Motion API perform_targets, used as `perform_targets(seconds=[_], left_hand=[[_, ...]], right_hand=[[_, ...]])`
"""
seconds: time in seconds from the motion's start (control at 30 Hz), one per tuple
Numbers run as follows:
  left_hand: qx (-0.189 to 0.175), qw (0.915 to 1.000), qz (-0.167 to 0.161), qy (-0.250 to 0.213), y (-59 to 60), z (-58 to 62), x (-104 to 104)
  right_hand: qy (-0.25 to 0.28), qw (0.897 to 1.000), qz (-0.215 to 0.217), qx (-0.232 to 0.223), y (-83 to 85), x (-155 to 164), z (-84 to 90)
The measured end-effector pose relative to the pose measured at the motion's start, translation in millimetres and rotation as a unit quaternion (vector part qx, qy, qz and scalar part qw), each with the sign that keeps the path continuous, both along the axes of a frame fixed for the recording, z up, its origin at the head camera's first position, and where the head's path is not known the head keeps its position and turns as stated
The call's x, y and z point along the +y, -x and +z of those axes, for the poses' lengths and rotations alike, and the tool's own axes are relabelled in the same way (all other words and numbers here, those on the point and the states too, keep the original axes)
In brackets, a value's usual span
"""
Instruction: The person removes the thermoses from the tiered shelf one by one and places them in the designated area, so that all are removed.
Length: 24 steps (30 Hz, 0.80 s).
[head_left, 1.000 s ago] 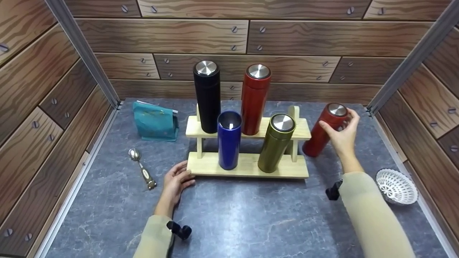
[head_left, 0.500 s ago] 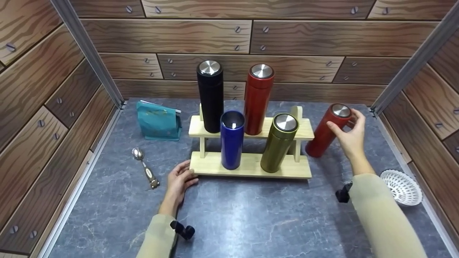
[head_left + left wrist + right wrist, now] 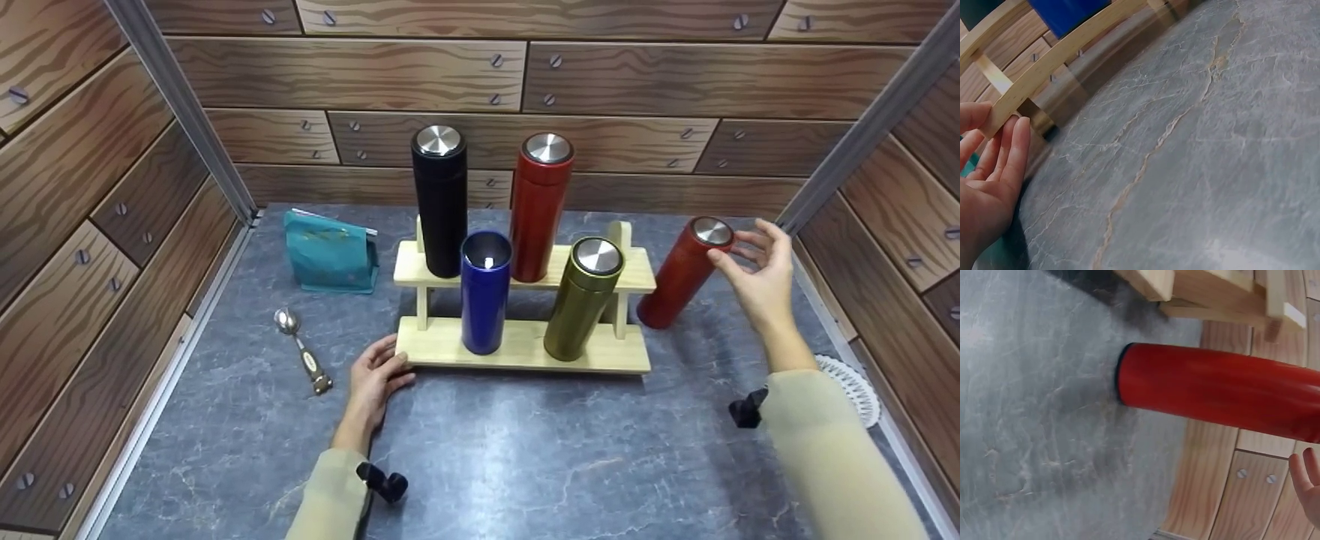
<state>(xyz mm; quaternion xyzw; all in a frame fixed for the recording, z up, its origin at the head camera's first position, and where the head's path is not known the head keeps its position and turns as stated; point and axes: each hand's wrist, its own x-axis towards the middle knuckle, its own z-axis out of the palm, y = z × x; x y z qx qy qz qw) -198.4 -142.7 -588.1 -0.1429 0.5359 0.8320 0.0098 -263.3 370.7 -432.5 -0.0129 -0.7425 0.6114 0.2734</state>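
My left hand (image 3: 373,386) grips the left end of a two-step wooden rack (image 3: 517,366), thumb on top and fingers underneath in the left wrist view. To the right of the rack a red thermos (image 3: 677,281) stands on the table. My right hand (image 3: 766,289) is just right of its upper part with fingers spread; the right wrist view shows a gap between the fingertips (image 3: 1299,473) and the thermos. On the upper step stand a black thermos (image 3: 440,214) and a second red thermos (image 3: 538,217). The lower step bears a dark-topped blue flask (image 3: 483,307) and an olive-gold thermos (image 3: 576,315).
A teal pouch (image 3: 330,255) stands at the back left, with a spoon (image 3: 304,352) lying in front of it. At the right edge a white openwork basket (image 3: 855,390) is partly covered by my right sleeve. Wood-patterned walls (image 3: 420,75) enclose the grey table.
My right hand has let go of the red thermos and drawn back to the right. That thermos stays upright beside the rack. The left hand keeps its hold on the rack's end.
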Motion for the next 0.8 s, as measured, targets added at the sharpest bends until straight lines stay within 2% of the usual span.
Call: perform_targets(seconds=[0.13, 0.47, 0.8], left_hand=[[0.006, 1.0000, -0.003, -0.002, -1.1, -2.2, -0.3], [0.006, 1.0000, -0.007, -0.001, -3.6, -3.6, -0.9], [0.004, 0.9999, -0.015, 0.001, -2.1, -0.5, -1.1]], right_hand=[[0.046, 0.998, 0.027, 0.039, -6.6, -0.8, 12.5], [0.042, 0.996, 0.045, 0.068, -15.7, -6.4, 35.3], [0.063, 0.986, 0.109, 0.109, -16.1, -21.7, 54.1]])
